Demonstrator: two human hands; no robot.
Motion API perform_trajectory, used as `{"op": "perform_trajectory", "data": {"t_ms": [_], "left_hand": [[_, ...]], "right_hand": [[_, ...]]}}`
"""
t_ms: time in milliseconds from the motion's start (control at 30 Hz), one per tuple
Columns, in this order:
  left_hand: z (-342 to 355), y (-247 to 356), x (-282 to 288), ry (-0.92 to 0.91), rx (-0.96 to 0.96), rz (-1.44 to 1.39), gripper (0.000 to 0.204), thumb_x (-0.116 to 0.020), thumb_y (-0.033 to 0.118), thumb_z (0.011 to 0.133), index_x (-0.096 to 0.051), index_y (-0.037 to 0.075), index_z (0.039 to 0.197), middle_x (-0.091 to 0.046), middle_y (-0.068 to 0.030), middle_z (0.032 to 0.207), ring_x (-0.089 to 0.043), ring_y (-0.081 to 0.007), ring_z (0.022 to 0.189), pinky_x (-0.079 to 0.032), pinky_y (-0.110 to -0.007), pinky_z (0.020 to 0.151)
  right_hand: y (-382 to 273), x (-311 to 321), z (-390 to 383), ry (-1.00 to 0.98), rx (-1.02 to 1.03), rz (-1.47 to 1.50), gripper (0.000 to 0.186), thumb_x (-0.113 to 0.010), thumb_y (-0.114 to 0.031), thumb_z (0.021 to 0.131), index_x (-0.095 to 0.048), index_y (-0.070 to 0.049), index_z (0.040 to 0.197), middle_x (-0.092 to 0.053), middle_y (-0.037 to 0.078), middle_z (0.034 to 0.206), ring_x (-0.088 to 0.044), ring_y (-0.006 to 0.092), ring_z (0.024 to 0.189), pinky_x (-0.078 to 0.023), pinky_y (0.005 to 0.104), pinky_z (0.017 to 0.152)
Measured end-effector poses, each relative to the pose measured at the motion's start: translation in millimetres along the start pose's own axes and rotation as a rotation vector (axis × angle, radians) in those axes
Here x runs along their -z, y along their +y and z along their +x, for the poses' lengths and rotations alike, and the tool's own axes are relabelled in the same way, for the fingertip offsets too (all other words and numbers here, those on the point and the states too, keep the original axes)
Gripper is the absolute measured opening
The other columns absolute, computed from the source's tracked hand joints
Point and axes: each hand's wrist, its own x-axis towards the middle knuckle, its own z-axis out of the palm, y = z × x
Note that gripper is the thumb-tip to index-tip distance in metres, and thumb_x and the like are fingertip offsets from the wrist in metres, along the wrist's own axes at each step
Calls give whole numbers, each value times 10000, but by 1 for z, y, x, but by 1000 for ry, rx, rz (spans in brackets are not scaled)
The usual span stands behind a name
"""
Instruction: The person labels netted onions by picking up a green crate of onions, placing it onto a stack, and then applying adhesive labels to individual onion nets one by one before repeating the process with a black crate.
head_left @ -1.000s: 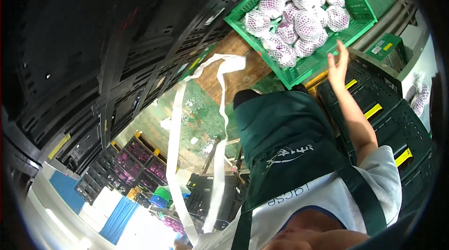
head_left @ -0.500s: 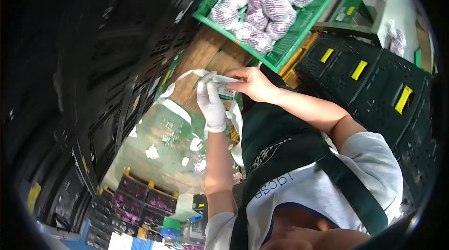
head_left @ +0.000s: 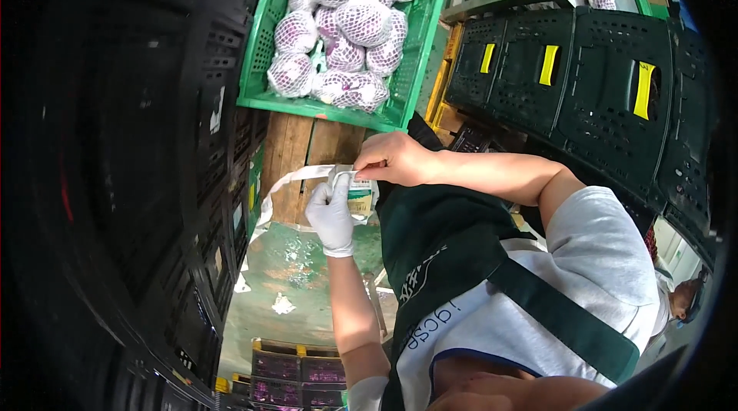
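Note:
My left hand [head_left: 330, 217], in a white glove, pinches a strip of labels [head_left: 360, 199] printed in white, green and yellow. Bare, my right hand [head_left: 396, 159] has its thumb and fingers closed on the upper edge of the same strip, close to the gloved fingertips. A long white backing strip [head_left: 296, 175] loops away to the left and hangs down. Just beyond my hands stands a green crate [head_left: 315, 110] holding several white net bags of purple round vegetables [head_left: 361, 23]. Part of the strip is hidden behind my fingers.
Black crates [head_left: 196, 142] are stacked high at the left. More black crates [head_left: 530, 65] with yellow tags line the right. Wooden boards [head_left: 286, 146] lie under the green crate. Purple produce fills crates [head_left: 277, 376] lower left. Another person [head_left: 673, 299] is at the right edge.
The view has turned, so the green crate now sits further left and lower. My hands have tilted the label strip, showing more of its green and yellow print; both still hold it.

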Motion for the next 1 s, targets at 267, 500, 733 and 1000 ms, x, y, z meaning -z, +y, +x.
{"op": "perform_trajectory", "data": {"t_ms": [267, 500, 733, 1000], "left_hand": [[33, 77, -69, -307, 116, -125, 393, -653, -20, 804, -526, -10, 1177, -588, -67, 1074, -565, -123, 931, -463, -260, 832], [67, 68, -127, -442, 41, -104, 140, -618, -17, 843, -623, -9, 983, -621, -22, 941, -555, -88, 871, -436, -232, 813], [178, 114, -206, -346, 160, -101, 263, -532, 2, 878, -544, -25, 1139, -601, -81, 1060, -553, -135, 973, -427, -273, 876], [255, 102, -231, -303, 59, -27, 94, -628, 46, 858, -642, -37, 901, -653, -65, 793, -560, -128, 722, -448, -267, 696]], "right_hand": [[53, 150, 57, 123, -126, 111, 123, -683, -105, 824, -690, -72, 943, -666, 36, 910, -625, 137, 831, -507, 289, 695], [231, 331, 154, 256, -318, -1035, 497, -668, -435, 802, -588, -56, 1114, -619, 100, 1004, -602, 229, 958, -483, 342, 838], [276, 317, 175, -67, -631, -1202, 742, -699, -288, 754, -351, -77, 1375, -445, 120, 1234, -430, 277, 1180, -395, 462, 945], [196, 294, 155, -136, -567, 228, 544, -649, -406, 861, -568, -15, 1232, -626, 155, 1156, -602, 228, 1030, -496, 355, 898]]}}
